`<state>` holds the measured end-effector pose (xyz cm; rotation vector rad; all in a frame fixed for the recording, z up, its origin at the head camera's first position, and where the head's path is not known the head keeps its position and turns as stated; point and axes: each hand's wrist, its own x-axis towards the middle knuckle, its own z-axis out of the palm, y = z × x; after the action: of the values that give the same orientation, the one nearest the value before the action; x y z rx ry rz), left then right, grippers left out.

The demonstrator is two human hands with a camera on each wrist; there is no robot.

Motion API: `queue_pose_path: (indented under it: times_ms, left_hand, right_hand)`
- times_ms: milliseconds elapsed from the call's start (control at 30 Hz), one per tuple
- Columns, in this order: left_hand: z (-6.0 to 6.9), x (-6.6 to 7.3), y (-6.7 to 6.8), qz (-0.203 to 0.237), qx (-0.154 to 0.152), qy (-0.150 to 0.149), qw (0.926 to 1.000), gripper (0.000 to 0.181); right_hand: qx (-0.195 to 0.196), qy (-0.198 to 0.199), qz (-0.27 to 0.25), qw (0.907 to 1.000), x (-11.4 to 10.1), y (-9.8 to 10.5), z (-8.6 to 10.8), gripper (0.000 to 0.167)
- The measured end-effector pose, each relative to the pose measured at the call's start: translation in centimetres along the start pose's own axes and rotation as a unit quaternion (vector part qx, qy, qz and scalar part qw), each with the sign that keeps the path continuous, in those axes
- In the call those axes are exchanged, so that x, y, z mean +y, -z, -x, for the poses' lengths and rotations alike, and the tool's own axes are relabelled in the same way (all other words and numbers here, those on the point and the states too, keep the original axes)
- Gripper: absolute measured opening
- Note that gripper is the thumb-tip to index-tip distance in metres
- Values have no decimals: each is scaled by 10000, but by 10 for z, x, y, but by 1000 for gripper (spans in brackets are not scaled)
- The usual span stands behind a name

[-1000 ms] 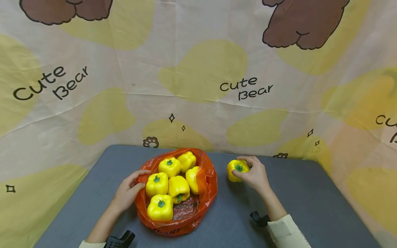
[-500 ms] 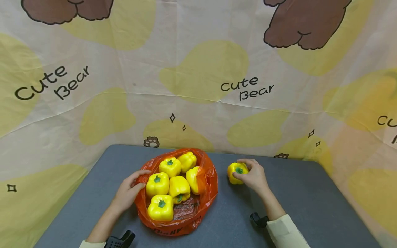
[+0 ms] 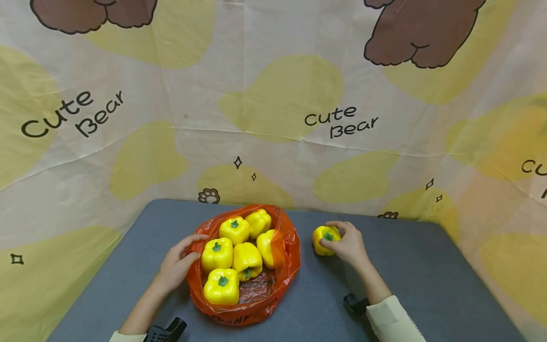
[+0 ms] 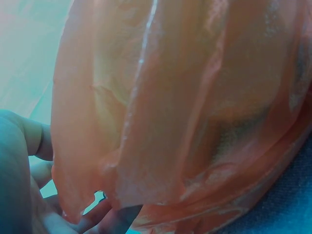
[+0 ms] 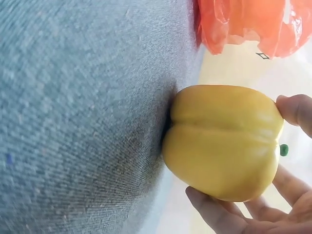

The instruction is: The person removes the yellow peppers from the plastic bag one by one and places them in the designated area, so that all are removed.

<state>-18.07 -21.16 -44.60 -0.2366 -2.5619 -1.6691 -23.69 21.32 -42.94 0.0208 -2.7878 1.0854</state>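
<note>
A yellow bell pepper [image 3: 319,241] with a green stem is in my right hand [image 3: 351,247], to the right of the bag. Thumb and fingers hold it at its sides; in the right wrist view the pepper's [image 5: 222,141] base sits at the grey tabletop. My left hand [image 3: 171,268] grips the left rim of a red plastic bag [image 3: 290,251]. Through the left wrist camera, some fingers are partly hidden by the bag's [image 4: 156,122] thin side. Inside the open bag lie several more yellow bell peppers [image 3: 217,255], one partly covered by the right rim.
Everything stands on a grey table [image 3: 410,275] with rounded far corners. Behind it hangs a pale cloth [image 3: 273,99] with yellow patches and bear prints, close against the table's back edge. Each wrist wears a black device [image 3: 355,304].
My right hand and the bell pepper have come slightly down and toward me, onto the tabletop. The left hand and the bag stay in place.
</note>
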Motion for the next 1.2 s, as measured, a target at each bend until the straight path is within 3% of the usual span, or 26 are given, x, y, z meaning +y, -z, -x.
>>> queue_pose_path:
  times_ms: [367, 667, 1000, 1200]
  left_hand:
    - [0, 0, 0, 104, -52, 23, 9999, 36]
    - [-2, 0, -1, 73, -50, -75, 9999, 35]
    - [-1, 0, -2, 29, -38, -49, 10000, 35]
    - [0, 0, -2, -9, -48, 65, 10000, 35]
  right_hand:
    - [-175, 207, 81, 9996, -2, 0, 2, 55]
    - [107, 424, -115, 9990, -7, 2, 7, 52]
    - [309, 784, -201, 9962, -25, 8, 16, 50]
    - [367, 1227, -521, 9904, -44, 12, 26, 50]
